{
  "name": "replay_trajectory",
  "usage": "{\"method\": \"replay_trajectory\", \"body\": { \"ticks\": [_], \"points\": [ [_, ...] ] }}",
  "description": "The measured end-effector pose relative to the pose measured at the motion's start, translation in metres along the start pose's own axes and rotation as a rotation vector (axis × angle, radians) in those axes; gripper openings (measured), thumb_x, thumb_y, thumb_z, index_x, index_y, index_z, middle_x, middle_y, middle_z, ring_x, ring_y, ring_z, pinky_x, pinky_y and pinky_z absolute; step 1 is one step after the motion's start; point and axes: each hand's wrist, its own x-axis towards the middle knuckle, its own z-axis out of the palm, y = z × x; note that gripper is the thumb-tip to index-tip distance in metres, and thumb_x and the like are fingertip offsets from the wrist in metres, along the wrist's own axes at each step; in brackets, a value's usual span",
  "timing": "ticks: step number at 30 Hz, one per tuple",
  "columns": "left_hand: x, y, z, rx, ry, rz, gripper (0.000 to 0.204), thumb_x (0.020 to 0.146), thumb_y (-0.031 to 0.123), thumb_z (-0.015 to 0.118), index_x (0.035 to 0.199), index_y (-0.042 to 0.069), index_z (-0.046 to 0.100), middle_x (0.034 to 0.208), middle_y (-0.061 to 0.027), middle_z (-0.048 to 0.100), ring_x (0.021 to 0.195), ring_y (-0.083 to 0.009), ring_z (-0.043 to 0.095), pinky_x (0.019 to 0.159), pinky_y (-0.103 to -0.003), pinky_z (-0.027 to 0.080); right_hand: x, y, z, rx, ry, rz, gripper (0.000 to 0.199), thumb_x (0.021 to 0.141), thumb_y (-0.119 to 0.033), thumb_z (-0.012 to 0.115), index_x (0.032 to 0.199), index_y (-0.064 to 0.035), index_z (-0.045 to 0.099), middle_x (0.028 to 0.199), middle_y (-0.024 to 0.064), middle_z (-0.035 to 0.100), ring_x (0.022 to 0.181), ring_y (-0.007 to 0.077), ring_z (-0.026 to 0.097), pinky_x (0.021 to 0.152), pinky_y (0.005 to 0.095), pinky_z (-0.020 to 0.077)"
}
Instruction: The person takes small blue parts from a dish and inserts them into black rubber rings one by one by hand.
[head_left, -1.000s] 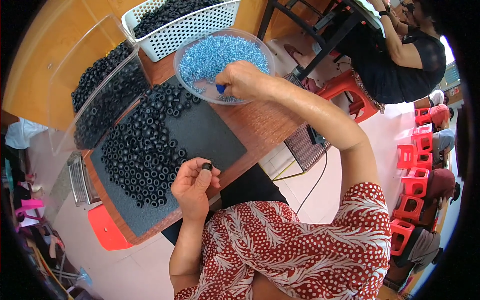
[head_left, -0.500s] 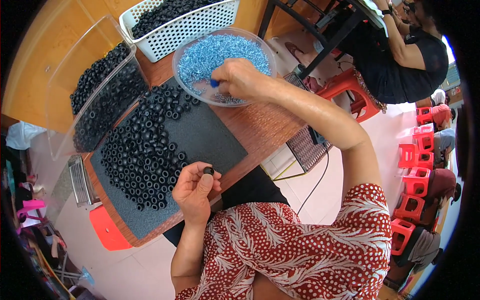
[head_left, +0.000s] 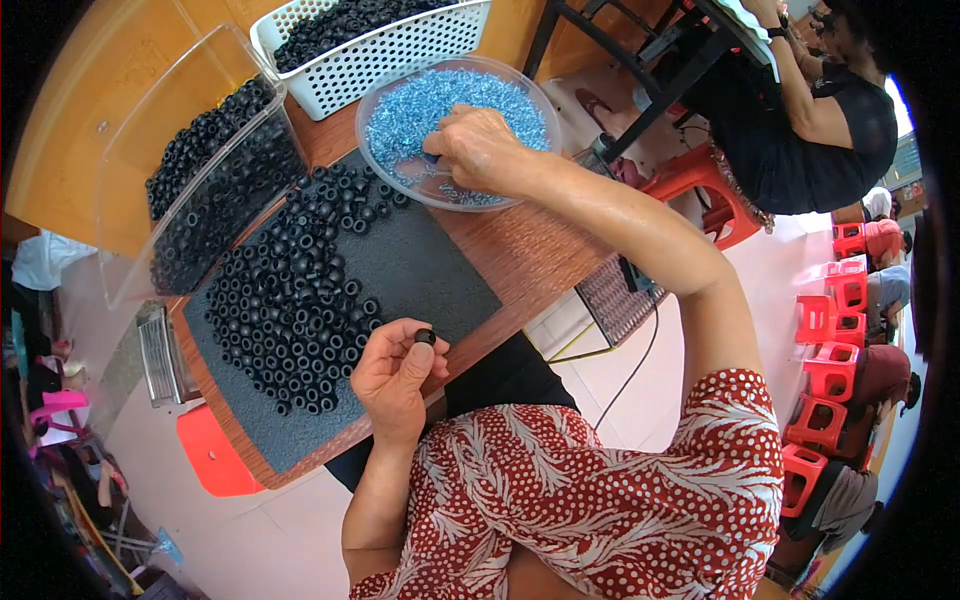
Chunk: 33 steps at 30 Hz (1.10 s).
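My left hand (head_left: 395, 378) pinches one small black rubber ring (head_left: 426, 337) between thumb and fingers, just over the near edge of a dark foam mat (head_left: 420, 270). A heap of the same black rings (head_left: 295, 290) lies on the mat's left part. My right hand (head_left: 480, 150) reaches into a clear round bowl (head_left: 385, 95) of small blue screws (head_left: 420, 105), fingertips down among them; whether it grips a screw is hidden.
A clear plastic bin (head_left: 190, 170) holding black rings stands at the left, a white lattice basket (head_left: 370, 55) with more at the back. An orange stool (head_left: 215, 455) is under the table edge. Another person (head_left: 800, 110) sits at the right, with red stools (head_left: 830, 330) nearby.
My right hand has shifted slightly within the screw bowl. My left hand keeps its hold on the ring in nearly the same place.
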Motion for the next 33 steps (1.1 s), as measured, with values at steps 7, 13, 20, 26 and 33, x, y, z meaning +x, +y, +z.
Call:
{"method": "replay_trajectory", "body": {
  "ticks": [7,13,20,26,33],
  "points": [
    [0.0,-0.001,-0.001,-0.002,-0.004,-0.025,0.018,0.086,0.01,0.06,0.099,-0.002,0.055,0.08,-0.008,0.062,0.06,-0.0087,0.056,0.058,-0.019,0.048,0.006,-0.004,0.011,-0.013,-0.071,-0.015,0.007,0.064,-0.007,0.065,0.068,-0.0031,0.062,0.068,0.0132,0.06,0.072,0.0304,0.057,0.061,0.0415,0.0468],
    [0.001,-0.001,-0.001,0.0,0.001,-0.019,0.018,0.086,0.01,0.06,0.098,-0.002,0.056,0.08,-0.008,0.062,0.061,-0.0085,0.056,0.058,-0.02,0.048,0.01,-0.013,0.011,-0.063,-0.156,-0.013,0.008,0.064,-0.008,0.064,0.069,-0.0022,0.061,0.07,0.0145,0.06,0.076,0.0316,0.057,0.064,0.0416,0.0475],
    [0.002,-0.002,-0.002,-0.017,-0.009,-0.02,0.017,0.086,0.01,0.06,0.098,-0.002,0.056,0.08,-0.0078,0.062,0.062,-0.0084,0.056,0.059,-0.02,0.048,0.004,-0.008,-0.002,0.225,-0.102,0.158,0.008,0.069,-0.006,0.059,0.072,0.0008,0.057,0.068,0.0179,0.059,0.074,0.0351,0.057,0.063,0.0445,0.045],
    [0.003,-0.005,-0.003,-0.016,0.011,0.002,0.02,0.084,0.011,0.061,0.097,-0.003,0.055,0.078,-0.0106,0.061,0.059,-0.0129,0.056,0.053,-0.023,0.048,0.001,0.005,0.0,0.191,-0.045,0.107,0.008,0.067,-0.006,0.06,0.072,-0.0003,0.058,0.067,0.0197,0.058,0.071,0.0375,0.058,0.063,0.0469,0.0436],
    [0.004,-0.005,-0.002,0.002,0.009,-0.004,0.021,0.084,0.012,0.062,0.097,-0.003,0.055,0.079,-0.0105,0.061,0.059,-0.0125,0.056,0.054,-0.023,0.048,0.001,0.001,0.013,0.024,-0.096,-0.075,0.01,0.063,-0.007,0.061,0.072,-0.0069,0.063,0.071,0.0146,0.062,0.078,0.0363,0.057,0.066,0.0452,0.0469]
  ]
}}
